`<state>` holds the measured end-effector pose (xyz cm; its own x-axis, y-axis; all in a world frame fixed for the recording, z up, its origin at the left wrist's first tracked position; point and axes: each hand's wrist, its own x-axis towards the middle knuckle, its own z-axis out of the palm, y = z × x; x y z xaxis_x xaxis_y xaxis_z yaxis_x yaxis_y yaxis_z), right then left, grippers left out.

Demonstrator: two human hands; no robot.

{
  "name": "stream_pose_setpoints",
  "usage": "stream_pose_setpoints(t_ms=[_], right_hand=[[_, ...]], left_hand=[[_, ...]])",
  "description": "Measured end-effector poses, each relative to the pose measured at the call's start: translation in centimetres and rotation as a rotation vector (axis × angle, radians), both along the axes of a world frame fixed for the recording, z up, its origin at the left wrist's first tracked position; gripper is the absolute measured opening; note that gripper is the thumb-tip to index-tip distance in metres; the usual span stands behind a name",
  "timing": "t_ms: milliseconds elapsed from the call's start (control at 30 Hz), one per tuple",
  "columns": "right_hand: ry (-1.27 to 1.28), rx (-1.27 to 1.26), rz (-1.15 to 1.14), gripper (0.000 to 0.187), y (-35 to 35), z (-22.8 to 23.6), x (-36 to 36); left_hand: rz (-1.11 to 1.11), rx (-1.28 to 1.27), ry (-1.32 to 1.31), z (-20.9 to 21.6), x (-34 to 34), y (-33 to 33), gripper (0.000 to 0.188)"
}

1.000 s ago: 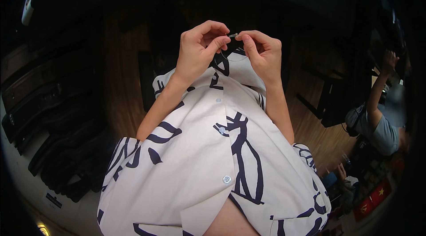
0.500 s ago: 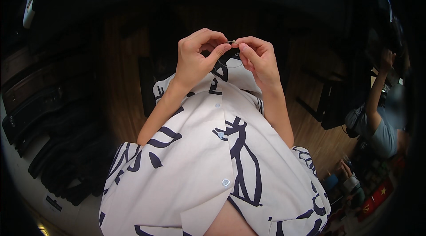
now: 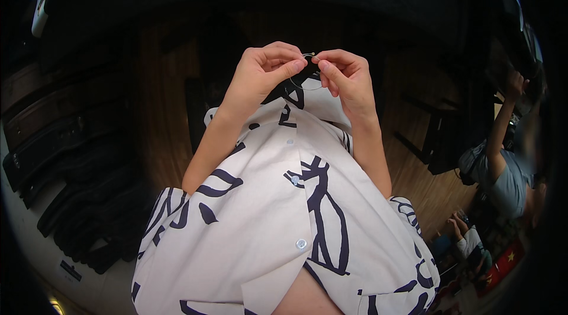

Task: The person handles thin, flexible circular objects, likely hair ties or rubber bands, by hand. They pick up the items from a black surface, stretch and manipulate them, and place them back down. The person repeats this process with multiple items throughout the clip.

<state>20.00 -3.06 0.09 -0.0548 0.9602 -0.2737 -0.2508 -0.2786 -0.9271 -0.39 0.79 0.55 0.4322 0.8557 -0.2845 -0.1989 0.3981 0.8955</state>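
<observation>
From the head view I see my left hand (image 3: 263, 75) and right hand (image 3: 346, 78) raised together over the white patterned shirt (image 3: 266, 208), both pinched closed on a thin wire ring (image 3: 305, 75) that hangs between the fingertips. I judge the ring light, springy and easily bent, so it is best held at its top, where the ends meet, with light pressure. No surface shows; below lie a wooden floor (image 3: 165, 108), dark shelves (image 3: 71, 155) at left, and another person (image 3: 503, 167) at right.
</observation>
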Motion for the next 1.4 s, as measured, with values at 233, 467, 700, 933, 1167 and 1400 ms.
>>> stream_pose_setpoints(t_ms=[233,467,700,933,1167,1400], right_hand=[[-0.179,0.043,-0.015,0.011,-0.2,0.2,-0.2],[-0.459,0.103,-0.043,0.009,-0.5,-0.5,0.1],[-0.55,0.15,-0.061,0.008,-0.8,-0.5,0.0],[-0.739,0.143,0.0,0.01,-0.3,0.9,0.2],[-0.779,0.242,0.106,0.014,-0.3,-0.1,1.0],[-0.388,0.033,0.223,0.013,0.1,-0.1,1.9]], left_hand=[[-0.064,-0.126,-0.082,-0.5,-0.2,0.1,0.018],[-0.063,-0.381,-0.133,-1.8,0.5,-0.4,0.02],[-0.084,-0.442,-0.051,-2.0,0.5,-0.3,0.02],[-0.162,-0.403,0.013,-2.3,1.1,-0.6,0.022],[-0.281,-0.295,0.069,-3.4,1.1,-0.6,0.022],[-0.369,-0.14,0.055,-1.4,0.5,-0.1,0.012]])
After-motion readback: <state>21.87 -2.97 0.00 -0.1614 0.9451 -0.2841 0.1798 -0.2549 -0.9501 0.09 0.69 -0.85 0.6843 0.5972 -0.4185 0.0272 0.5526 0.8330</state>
